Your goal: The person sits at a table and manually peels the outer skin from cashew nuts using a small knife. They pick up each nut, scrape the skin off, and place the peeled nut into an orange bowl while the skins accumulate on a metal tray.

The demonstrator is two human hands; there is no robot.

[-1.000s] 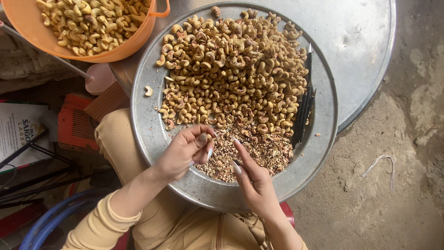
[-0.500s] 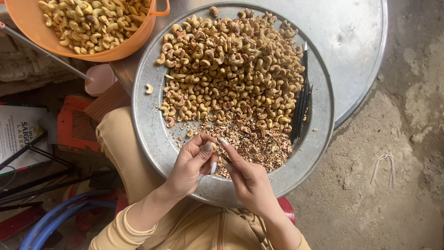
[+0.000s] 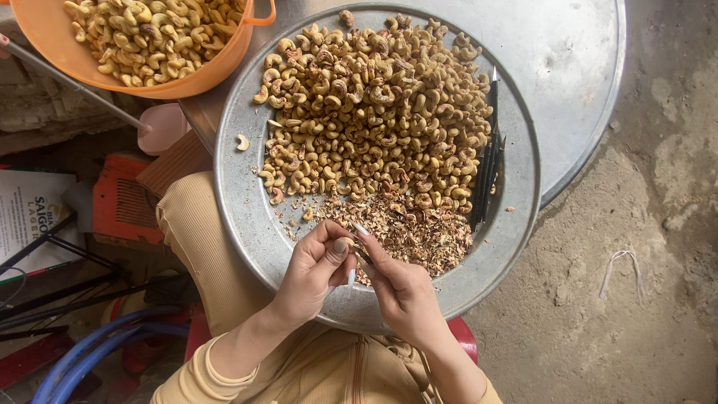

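Head view: left hand point(image 3: 318, 265) pinches one cashew point(image 3: 348, 243) over the tray point(image 3: 247, 217), and right hand point(image 3: 396, 280) closes on a thin tool against it, just beside the peel heap point(image 3: 407, 228). Peeling is the step in hand, I'd say; next calls for a light scrape without snapping the nut.

Bare packed-earth floor point(image 3: 651, 224) from 1 to 5 o'clock, grey-brown, patchy, lit by soft even daylight. Pale loop of string point(image 3: 621, 271) lying on it at 3 o'clock. Rough stone or concrete block point(image 3: 45, 112) at 10 o'clock. Orange plastic crate point(image 3: 123, 200) at 9 o'clock. Blue hose point(image 3: 90, 352) and dark rods point(image 3: 67, 295) at 8 o'clock. Red stool edge point(image 3: 467, 346) at 5 o'clock.
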